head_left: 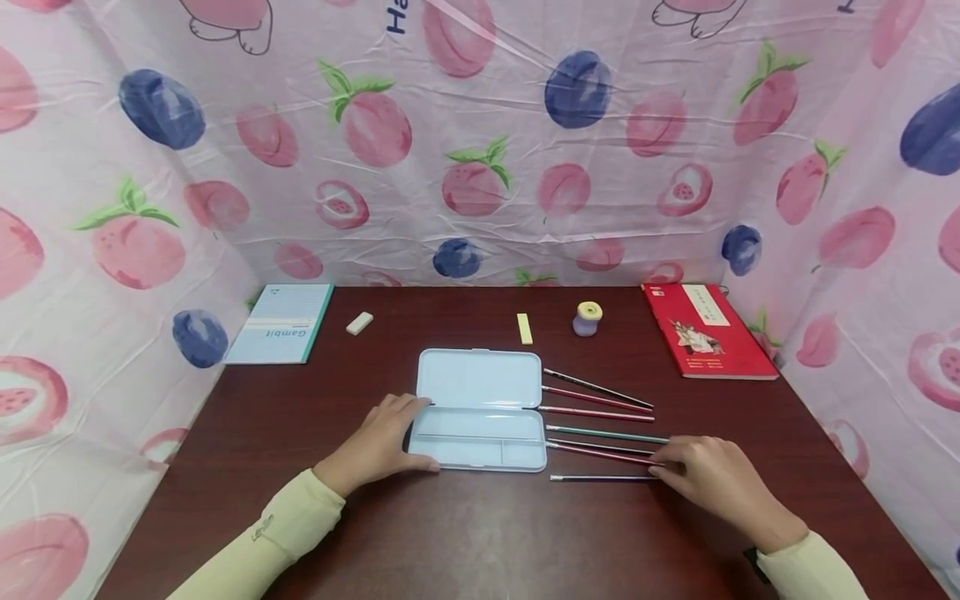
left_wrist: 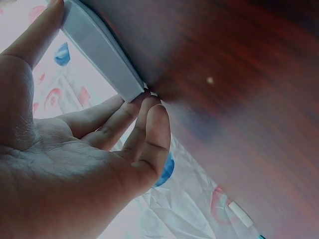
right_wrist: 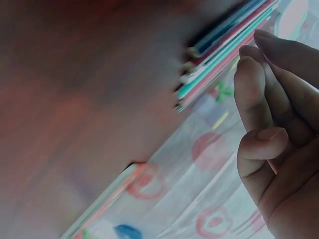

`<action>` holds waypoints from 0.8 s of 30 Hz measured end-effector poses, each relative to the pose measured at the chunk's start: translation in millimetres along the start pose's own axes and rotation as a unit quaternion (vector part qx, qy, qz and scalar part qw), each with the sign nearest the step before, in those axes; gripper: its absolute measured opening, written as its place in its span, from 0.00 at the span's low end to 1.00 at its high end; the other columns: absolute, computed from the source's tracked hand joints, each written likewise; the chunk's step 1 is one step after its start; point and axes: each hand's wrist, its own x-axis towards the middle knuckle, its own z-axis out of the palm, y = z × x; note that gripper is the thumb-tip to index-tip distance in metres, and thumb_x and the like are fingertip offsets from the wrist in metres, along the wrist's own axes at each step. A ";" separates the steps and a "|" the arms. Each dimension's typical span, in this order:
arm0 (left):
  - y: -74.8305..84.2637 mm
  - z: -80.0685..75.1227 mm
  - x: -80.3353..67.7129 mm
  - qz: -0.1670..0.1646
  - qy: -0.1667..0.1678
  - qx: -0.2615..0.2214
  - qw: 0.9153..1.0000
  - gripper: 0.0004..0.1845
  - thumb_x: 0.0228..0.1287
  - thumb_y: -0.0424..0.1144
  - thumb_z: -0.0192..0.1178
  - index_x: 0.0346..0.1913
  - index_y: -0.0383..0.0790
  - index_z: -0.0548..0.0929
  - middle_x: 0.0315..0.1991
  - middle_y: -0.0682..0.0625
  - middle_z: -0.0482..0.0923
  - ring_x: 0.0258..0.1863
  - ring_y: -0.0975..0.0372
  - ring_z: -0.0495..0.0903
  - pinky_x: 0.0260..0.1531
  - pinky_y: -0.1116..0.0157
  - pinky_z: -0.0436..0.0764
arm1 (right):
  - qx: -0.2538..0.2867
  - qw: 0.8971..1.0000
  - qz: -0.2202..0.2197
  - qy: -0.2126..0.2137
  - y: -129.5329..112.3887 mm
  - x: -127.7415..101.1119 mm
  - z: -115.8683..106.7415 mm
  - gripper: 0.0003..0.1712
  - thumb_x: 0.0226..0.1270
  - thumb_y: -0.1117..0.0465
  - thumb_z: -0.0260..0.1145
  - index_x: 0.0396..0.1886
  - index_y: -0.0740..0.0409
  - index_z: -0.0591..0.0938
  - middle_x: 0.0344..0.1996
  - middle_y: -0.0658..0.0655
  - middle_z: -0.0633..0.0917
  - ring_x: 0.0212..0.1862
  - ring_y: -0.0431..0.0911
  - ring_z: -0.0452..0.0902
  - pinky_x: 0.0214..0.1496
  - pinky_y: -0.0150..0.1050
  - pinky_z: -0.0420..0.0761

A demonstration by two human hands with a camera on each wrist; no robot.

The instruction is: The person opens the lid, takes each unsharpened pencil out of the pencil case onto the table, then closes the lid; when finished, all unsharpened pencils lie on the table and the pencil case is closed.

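A light blue pencil case [head_left: 480,425] lies with its lid [head_left: 480,377] folded back. Its compartments look bare. My left hand [head_left: 382,446] grips the left end, thumb on the near side and fingers at the far side; the left wrist view shows the thumb and fingers spanning the case [left_wrist: 102,55]. Several pencils [head_left: 600,412] lie to the right of the case, roughly side by side. My right hand [head_left: 708,475] is at their right ends, thumb and forefinger by a dark red pencil [head_left: 600,452]. Whether it pinches that pencil is unclear, even in the right wrist view.
Behind the case are a white eraser [head_left: 360,323], a yellow strip [head_left: 524,328] and a small purple-and-yellow pot [head_left: 587,318]. A light blue notebook [head_left: 281,325] lies back left, a red book [head_left: 708,332] back right. Fruit-print cloth [head_left: 480,167] borders the table.
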 end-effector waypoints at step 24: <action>-1.8 0.7 1.2 0.007 0.001 0.000 1.000 0.54 0.48 0.60 0.84 0.74 0.36 0.74 0.67 0.41 0.80 0.66 0.48 0.75 0.70 0.42 0.73 | 0.074 0.993 -0.092 -0.020 -83.8 105.8 23.6 0.13 0.59 0.56 0.84 0.43 0.51 0.95 0.31 0.46 0.88 0.30 0.34 0.78 0.34 0.30 0.82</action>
